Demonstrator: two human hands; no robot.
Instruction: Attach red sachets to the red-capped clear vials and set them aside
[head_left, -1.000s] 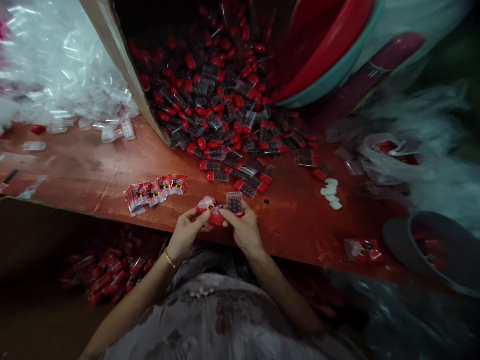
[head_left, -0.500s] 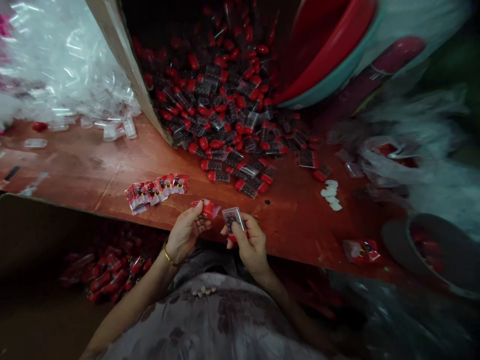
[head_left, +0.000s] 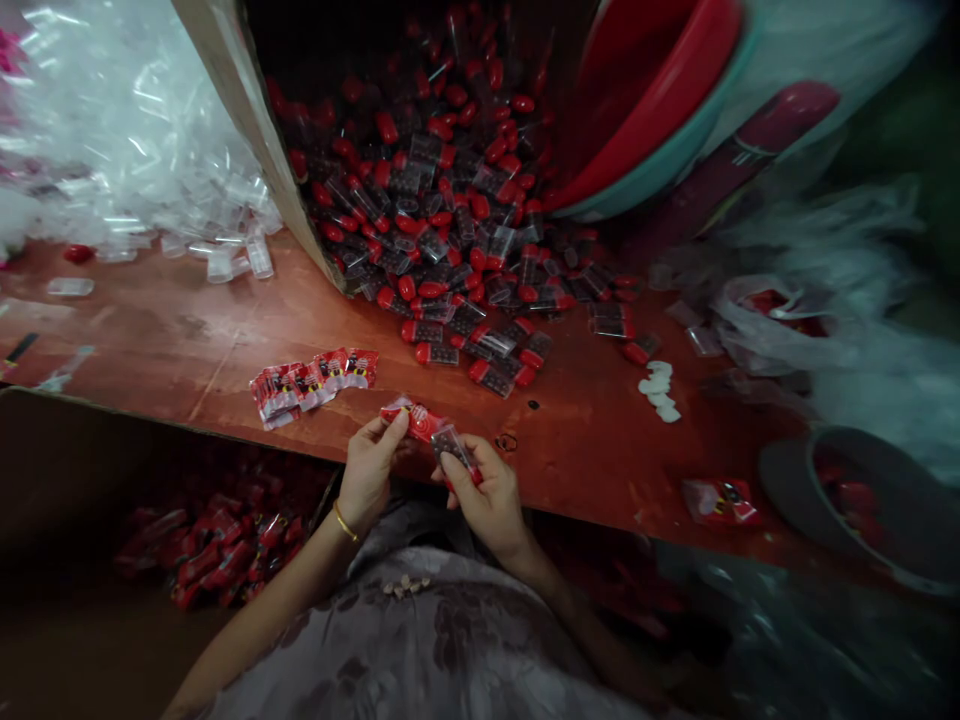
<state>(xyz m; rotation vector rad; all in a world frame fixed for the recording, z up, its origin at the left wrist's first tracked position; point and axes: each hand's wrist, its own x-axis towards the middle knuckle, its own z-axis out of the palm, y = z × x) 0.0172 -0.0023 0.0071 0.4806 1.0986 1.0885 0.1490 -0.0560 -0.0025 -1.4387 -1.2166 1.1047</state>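
My left hand (head_left: 373,462) pinches a small red plastic wrapper (head_left: 420,422) near the table's front edge. My right hand (head_left: 484,490) is closed on a clear plastic case (head_left: 452,447) with dark beads inside and a red cap at its lower end. The case's clear end meets the wrapper's right end; whether it is inside the wrapper I cannot tell. Just left of my hands lies an overlapping row of flat red wrappers (head_left: 315,383). Beyond them, a heap of similar red-capped cases (head_left: 442,230) spills out of a cardboard box (head_left: 251,130).
Clear empty cases (head_left: 150,150) are piled at the left. Below the table edge sits a box of filled red packets (head_left: 225,545). At the right are white discs (head_left: 659,391), one red packet (head_left: 721,501), a grey bucket (head_left: 784,490) and plastic bags. Red and teal basins (head_left: 675,110) lean behind.
My right hand has moved left, bringing the case's clear end up to the wrapper. The wrapper, held in my left hand, now stretches toward the case.
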